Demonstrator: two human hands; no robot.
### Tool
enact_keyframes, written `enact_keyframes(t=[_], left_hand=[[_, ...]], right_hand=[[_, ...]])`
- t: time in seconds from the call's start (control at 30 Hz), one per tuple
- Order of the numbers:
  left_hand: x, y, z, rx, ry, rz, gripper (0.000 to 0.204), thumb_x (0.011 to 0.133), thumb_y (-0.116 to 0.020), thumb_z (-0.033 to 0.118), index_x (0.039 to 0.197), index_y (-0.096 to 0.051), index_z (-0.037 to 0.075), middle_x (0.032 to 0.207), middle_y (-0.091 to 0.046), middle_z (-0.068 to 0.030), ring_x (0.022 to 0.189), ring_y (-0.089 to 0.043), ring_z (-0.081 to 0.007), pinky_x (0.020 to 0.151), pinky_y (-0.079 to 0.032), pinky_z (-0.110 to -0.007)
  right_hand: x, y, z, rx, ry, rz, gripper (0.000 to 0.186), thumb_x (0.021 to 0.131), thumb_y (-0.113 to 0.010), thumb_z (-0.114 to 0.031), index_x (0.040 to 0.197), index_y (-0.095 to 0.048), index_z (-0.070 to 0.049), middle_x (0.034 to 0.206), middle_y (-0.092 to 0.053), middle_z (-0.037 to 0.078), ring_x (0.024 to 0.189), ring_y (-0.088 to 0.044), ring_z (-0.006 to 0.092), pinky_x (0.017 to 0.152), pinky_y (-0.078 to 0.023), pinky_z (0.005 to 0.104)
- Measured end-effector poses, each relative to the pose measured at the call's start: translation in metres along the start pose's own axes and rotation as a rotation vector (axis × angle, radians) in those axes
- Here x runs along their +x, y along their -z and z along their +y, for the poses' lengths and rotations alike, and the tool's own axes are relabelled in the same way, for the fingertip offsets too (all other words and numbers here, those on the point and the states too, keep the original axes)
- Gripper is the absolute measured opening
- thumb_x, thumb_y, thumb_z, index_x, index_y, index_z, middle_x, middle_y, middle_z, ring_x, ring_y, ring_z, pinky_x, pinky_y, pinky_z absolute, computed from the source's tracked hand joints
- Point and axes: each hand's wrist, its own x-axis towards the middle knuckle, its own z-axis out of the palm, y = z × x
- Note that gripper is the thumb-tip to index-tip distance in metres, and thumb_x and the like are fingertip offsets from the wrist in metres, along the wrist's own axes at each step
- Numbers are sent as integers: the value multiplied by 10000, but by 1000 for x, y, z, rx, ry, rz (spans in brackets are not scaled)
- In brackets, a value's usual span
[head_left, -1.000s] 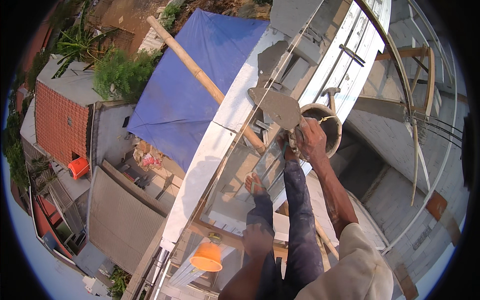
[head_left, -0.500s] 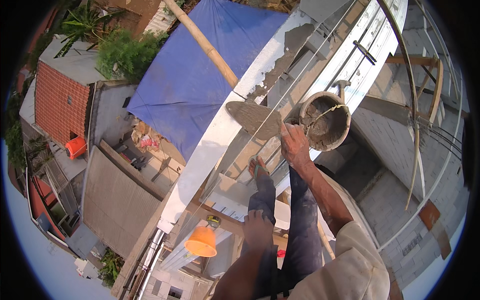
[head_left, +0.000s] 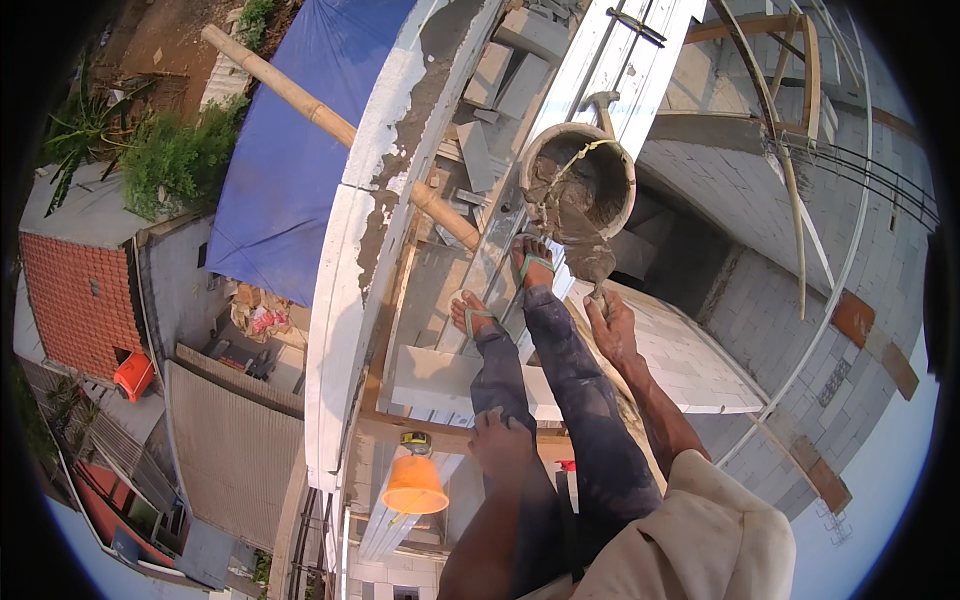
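My right hand (head_left: 612,328) is closed round the handle of a trowel (head_left: 592,262). Wet grey mortar coats the blade, which reaches over the near rim of a round bucket (head_left: 629,190). More mortar (head_left: 565,190) lies inside the bucket, and its tip cannot be told apart from the blade's. My left hand (head_left: 500,440) rests on my left leg with its fingers laid out and holds nothing. To the left runs a white block wall (head_left: 340,260), with a rough strip of mortar (head_left: 378,225) along its top.
A hammer (head_left: 602,108) lies beside the bucket on white metal planks (head_left: 590,75), with pliers (head_left: 637,27) beyond. A bamboo pole (head_left: 290,90) crosses the wall. An orange hard hat-like bowl (head_left: 415,487) and a tape measure (head_left: 415,440) are near my left leg. Drops open on both sides.
My right hand has swung the trowel from beside the wall to the bucket's near rim, so its blade now points away from me. The view has shifted; my left hand stays on my leg.
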Motion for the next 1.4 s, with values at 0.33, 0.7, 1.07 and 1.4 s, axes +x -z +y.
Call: enact_keyframes(t=[0.33,0.7,1.07,1.4], left_hand=[[-6,-24,-12,171,-98,21,400,916,-652,298,1270,-694,116,1374,-602,-95,1297,-540,-326,1079,-421,-507],[-9,-26,-2,201,-179,124,342,913,-651,259,1210,-709,100,1299,-625,-91,1209,-592,-326,1007,-455,-511],[-9,-20,-8,110,-13,4,391,957,-608,291,1305,-676,126,1399,-577,-73,1327,-525,-303,1106,-391,-484],[-14,-37,-20,89,-23,25,393,959,-601,300,1315,-667,146,1388,-573,-58,1325,-520,-285,1099,-396,-487]], right_hand=[[253,-43,89,-674,9,82,282,951,-621,-219,1108,-697,4,1015,-745,271,942,-734,464,807,-607,513],[178,-1,124,80,166,-206,244,940,-788,-233,1002,-743,-1,798,-701,0,751,-570,85,658,-476,332],[33,-32,-61,743,283,-457,190,1020,-581,-138,1114,-649,13,797,-532,-35,673,-455,54,600,-352,236],[49,-139,-144,218,1040,-63,393,835,-783,-23,1214,-678,-5,947,-640,151,813,-645,357,689,-537,422]])
